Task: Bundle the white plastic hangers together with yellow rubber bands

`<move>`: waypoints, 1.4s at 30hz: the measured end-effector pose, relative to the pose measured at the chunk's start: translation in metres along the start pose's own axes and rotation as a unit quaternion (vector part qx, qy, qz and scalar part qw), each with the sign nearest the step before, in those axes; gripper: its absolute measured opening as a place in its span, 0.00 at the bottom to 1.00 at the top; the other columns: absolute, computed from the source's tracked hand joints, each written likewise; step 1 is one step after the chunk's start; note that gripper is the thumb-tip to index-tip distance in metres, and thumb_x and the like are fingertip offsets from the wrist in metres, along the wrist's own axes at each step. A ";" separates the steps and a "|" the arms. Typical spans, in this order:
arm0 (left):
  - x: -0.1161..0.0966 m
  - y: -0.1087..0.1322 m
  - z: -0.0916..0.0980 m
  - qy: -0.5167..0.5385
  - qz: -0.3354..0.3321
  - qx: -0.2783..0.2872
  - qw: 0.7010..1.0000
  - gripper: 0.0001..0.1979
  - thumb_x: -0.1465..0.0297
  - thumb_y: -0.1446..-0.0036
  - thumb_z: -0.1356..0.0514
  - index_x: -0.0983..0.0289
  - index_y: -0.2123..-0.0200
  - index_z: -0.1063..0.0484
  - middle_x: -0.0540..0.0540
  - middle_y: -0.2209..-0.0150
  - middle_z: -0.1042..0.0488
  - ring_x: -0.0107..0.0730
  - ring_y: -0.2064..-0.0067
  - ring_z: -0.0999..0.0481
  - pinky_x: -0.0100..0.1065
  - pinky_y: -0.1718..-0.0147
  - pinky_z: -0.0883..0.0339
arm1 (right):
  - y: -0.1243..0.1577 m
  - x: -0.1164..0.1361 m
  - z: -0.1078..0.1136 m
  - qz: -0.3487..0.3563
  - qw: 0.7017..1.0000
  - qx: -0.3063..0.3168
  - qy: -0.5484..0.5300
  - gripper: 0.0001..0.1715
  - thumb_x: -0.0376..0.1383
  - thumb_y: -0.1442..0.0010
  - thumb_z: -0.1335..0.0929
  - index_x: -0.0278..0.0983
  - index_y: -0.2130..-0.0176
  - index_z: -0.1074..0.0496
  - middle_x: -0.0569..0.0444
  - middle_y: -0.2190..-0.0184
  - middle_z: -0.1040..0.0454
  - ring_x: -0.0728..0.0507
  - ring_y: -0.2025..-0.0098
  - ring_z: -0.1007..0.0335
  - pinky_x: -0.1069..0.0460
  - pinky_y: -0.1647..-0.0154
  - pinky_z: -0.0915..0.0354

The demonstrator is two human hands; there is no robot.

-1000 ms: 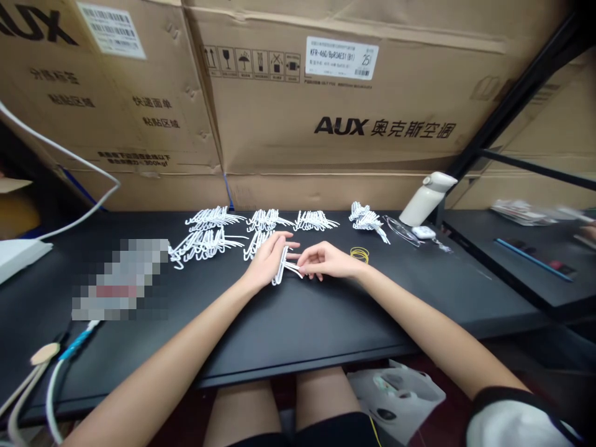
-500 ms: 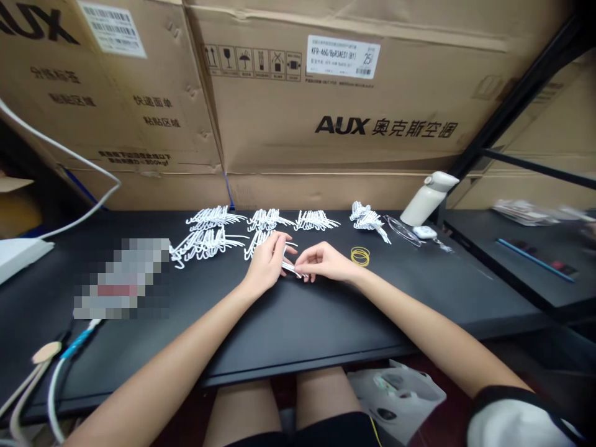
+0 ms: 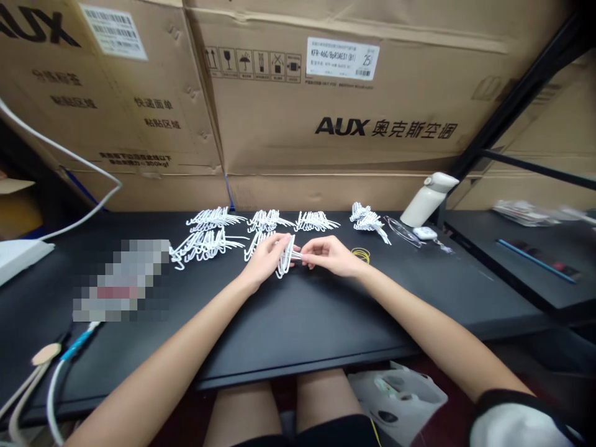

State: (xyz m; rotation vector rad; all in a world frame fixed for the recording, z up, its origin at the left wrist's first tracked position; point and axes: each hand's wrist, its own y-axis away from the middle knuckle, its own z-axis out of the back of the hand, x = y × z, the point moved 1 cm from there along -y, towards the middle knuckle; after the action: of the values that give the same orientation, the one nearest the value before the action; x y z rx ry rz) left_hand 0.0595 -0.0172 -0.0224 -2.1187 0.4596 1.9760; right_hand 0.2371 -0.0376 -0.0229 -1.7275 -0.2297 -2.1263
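My left hand (image 3: pixel 270 259) is closed around a small bunch of white hooks (image 3: pixel 284 264), their bent ends hanging toward me. Its straight ends reach to the right, where my right hand (image 3: pixel 326 256) pinches them between thumb and fingers. Both hands are just above the black table. Behind my left hand lies a pile of white hooks (image 3: pixel 257 243), partly covered by that hand. Yellow rubber bands (image 3: pixel 361 254) lie beyond my right wrist, partly hidden by it. Further piles of hooks (image 3: pixel 317 220) sit in rows along the back.
Large cardboard boxes (image 3: pixel 335 149) stand behind the black table (image 3: pixel 298 329). At the back right are a white bottle (image 3: pixel 428 200) and a small white case (image 3: pixel 424 233). A blurred-out device (image 3: pixel 125 279) with a cable lies left. A black shelf post (image 3: pixel 512 93) rises at right.
The bunch of hooks has turned in my left hand, so its bent ends now show in front of the fingers. My right hand has shifted slightly right, still pinching the straight ends.
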 end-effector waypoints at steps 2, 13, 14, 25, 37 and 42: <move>0.000 0.001 0.000 0.008 0.038 0.026 0.999 0.17 0.58 0.45 0.39 0.65 0.59 0.30 0.58 0.66 0.20 0.37 0.66 0.19 0.38 0.64 0.25 | 0.000 0.002 0.006 0.000 1.000 -0.013 -0.003 0.18 0.46 0.49 0.27 0.33 0.68 0.27 0.52 0.74 0.25 0.48 0.74 0.30 0.51 0.67 0.32; 0.009 -0.003 0.008 0.030 0.046 0.079 0.995 0.20 0.55 0.51 0.35 0.67 0.64 0.23 0.62 0.63 0.20 0.43 0.58 0.20 0.44 0.52 0.29 | 0.001 0.003 0.013 -0.017 1.000 -0.008 0.016 0.19 0.46 0.51 0.27 0.32 0.69 0.25 0.52 0.76 0.25 0.49 0.75 0.32 0.52 0.69 0.33; 0.010 -0.003 0.007 0.035 0.048 0.076 0.995 0.20 0.55 0.51 0.34 0.67 0.64 0.23 0.61 0.63 0.20 0.43 0.58 0.20 0.44 0.53 0.28 | 0.001 0.003 0.012 -0.016 1.000 -0.003 0.017 0.18 0.46 0.50 0.27 0.32 0.69 0.24 0.52 0.76 0.25 0.49 0.75 0.32 0.52 0.69 0.33; 0.011 -0.002 0.005 0.053 0.038 0.084 0.994 0.16 0.59 0.47 0.36 0.66 0.63 0.25 0.57 0.63 0.20 0.35 0.60 0.21 0.42 0.49 0.31 | -0.001 -0.014 0.003 -0.025 0.999 0.018 -0.019 0.21 0.48 0.48 0.28 0.32 0.64 0.24 0.48 0.69 0.21 0.47 0.72 0.26 0.53 0.70 0.32; 0.015 -0.003 0.000 0.011 0.026 0.079 0.997 0.17 0.56 0.39 0.46 0.66 0.60 0.33 0.57 0.69 0.22 0.35 0.67 0.20 0.36 0.65 0.25 | 0.001 -0.008 -0.002 -0.008 1.000 0.014 0.000 0.20 0.47 0.49 0.28 0.32 0.68 0.26 0.49 0.72 0.23 0.46 0.72 0.26 0.50 0.66 0.29; 0.018 -0.003 0.002 -0.108 -0.051 0.072 0.990 0.20 0.51 0.40 0.50 0.63 0.63 0.36 0.52 0.76 0.26 0.33 0.75 0.23 0.30 0.80 0.30 | 0.004 -0.004 -0.008 0.010 1.000 0.011 0.006 0.19 0.47 0.48 0.29 0.32 0.69 0.25 0.50 0.72 0.23 0.47 0.73 0.26 0.50 0.65 0.30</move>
State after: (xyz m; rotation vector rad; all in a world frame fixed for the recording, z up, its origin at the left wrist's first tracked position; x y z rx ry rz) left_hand 0.0601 -0.0149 -0.0408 -1.7818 0.4323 2.0185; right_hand 0.2317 -0.0433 -0.0287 -1.6978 -0.2316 -2.1109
